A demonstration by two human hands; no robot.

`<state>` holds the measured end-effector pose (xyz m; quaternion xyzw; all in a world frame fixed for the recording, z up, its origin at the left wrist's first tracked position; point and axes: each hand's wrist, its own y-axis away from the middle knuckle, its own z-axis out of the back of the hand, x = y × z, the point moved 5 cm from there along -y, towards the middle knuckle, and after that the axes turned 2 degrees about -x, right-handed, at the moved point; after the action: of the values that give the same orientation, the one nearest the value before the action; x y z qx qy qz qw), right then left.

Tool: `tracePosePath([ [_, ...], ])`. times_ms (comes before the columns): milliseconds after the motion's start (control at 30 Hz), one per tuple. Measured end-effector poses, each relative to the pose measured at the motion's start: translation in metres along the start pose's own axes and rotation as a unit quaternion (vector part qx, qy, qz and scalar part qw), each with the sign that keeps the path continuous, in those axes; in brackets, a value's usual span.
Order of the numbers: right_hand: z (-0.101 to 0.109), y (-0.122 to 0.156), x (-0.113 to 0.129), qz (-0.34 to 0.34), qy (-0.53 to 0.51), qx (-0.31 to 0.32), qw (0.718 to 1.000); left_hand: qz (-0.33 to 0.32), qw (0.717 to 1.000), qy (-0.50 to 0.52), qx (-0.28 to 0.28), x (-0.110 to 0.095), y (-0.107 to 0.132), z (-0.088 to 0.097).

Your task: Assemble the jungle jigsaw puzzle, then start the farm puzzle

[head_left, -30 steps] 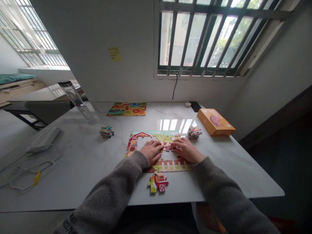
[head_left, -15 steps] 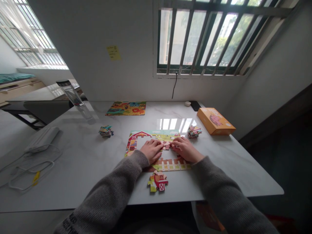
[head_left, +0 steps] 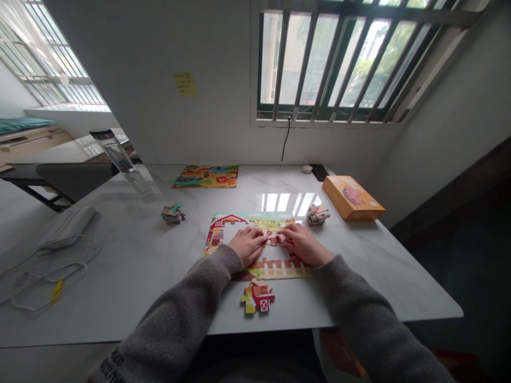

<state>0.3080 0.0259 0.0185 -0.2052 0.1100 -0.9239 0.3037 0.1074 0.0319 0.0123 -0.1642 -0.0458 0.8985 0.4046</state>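
Note:
A partly built farm jigsaw puzzle [head_left: 227,222] lies on the white marble table [head_left: 131,266] in front of me. Both hands rest on its middle. My left hand [head_left: 248,245] lies with fingers curled down on the puzzle, fingertips at a small pink piece [head_left: 273,240]. My right hand [head_left: 303,244] meets it from the right, its fingers pressed on the same piece. A joined clump of pieces with a red barn [head_left: 258,299] sits near the table's front edge, below the puzzle.
A stack of loose pieces [head_left: 318,215] stands right of the puzzle, another stack [head_left: 173,214] to the left. An orange box [head_left: 352,198], a finished colourful puzzle [head_left: 206,176], a clear bottle [head_left: 120,158], a dark phone [head_left: 320,173] and a white cabled device [head_left: 66,229] are also on the table.
Hardly anything differs; both hands stay on the pink piece in the puzzle's middle, and the view has shifted slightly.

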Motion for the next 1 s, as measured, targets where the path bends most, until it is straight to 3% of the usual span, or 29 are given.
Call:
tracePosePath([
  [333, 0.005, -0.004, 0.009, 0.001, -0.075, -0.053, 0.996, 0.016, 1.000, 0.023, -0.007, 0.007, 0.001, -0.002],
  [533, 0.010, -0.008, 0.010, -0.067, -0.200, -0.071, 0.975, 0.002, 0.996, 0.058, -0.063, 0.004, 0.000, 0.004],
  [600, 0.011, -0.009, 0.013, -0.103, -0.280, -0.066, 0.952, 0.005, 0.988, 0.107, -0.113, 0.002, 0.000, 0.014],
  [667, 0.010, -0.010, 0.018, -0.134, -0.382, -0.073, 0.911, 0.018, 0.971, 0.186, -0.152, 0.002, -0.001, 0.023],
  [767, 0.007, -0.012, 0.028, -0.154, -0.497, -0.099, 0.848, 0.045, 0.943, 0.293, -0.153, 0.000, -0.002, 0.027],
  [833, 0.003, -0.014, 0.033, -0.164, -0.529, -0.106, 0.826, 0.057, 0.935, 0.321, -0.142, -0.001, -0.003, 0.025],
  [900, 0.001, -0.015, 0.035, -0.166, -0.528, -0.108, 0.826, 0.070, 0.930, 0.332, -0.143, -0.001, -0.004, 0.024],
  [1000, 0.000, -0.016, 0.038, -0.140, -0.458, -0.096, 0.873, 0.092, 0.912, 0.364, -0.165, 0.004, -0.003, 0.023],
])
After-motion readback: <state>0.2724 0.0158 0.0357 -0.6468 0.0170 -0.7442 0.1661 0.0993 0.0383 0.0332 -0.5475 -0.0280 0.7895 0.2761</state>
